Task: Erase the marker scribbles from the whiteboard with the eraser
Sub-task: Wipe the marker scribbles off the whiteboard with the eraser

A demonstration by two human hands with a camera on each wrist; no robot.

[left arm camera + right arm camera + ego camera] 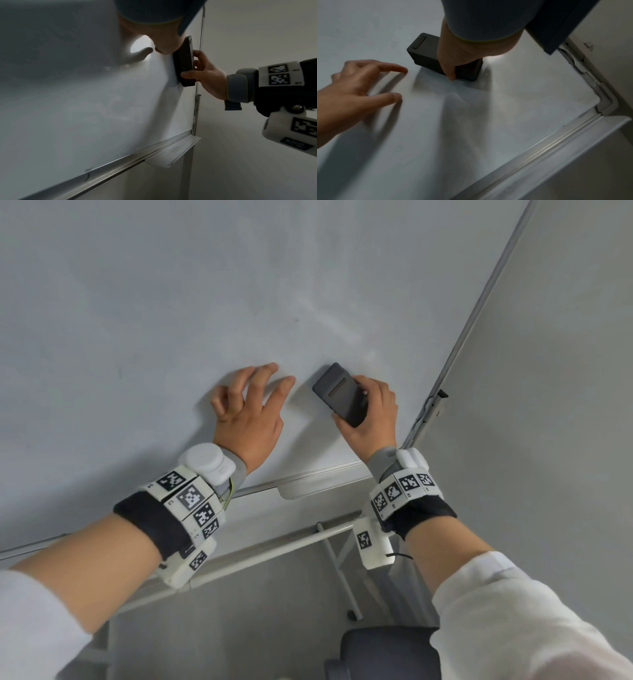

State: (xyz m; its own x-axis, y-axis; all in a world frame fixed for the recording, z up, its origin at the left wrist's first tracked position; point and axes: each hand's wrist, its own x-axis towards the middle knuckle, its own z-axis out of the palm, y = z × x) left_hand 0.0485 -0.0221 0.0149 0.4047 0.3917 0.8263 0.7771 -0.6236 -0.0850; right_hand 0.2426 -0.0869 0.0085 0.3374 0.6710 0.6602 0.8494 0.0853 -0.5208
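Note:
The whiteboard (171, 302) (68, 108) (471, 121) fills most of every view; I see only faint smears and a few tiny dark specks on it, no clear scribbles. My right hand (371, 416) (205, 75) (453, 56) grips a black block eraser (340, 395) (184, 62) (423, 50) by its sides and holds it flat against the board near the lower right corner. My left hand (253, 405) (351, 86) rests on the board just left of the eraser, fingers spread, fingertips touching the surface.
A metal frame (479, 302) (599, 88) edges the board on the right. Along the bottom runs a marker tray (308, 487) (171, 151) (556, 148). Below are the stand's white bars (274, 549) and a dark chair (387, 652).

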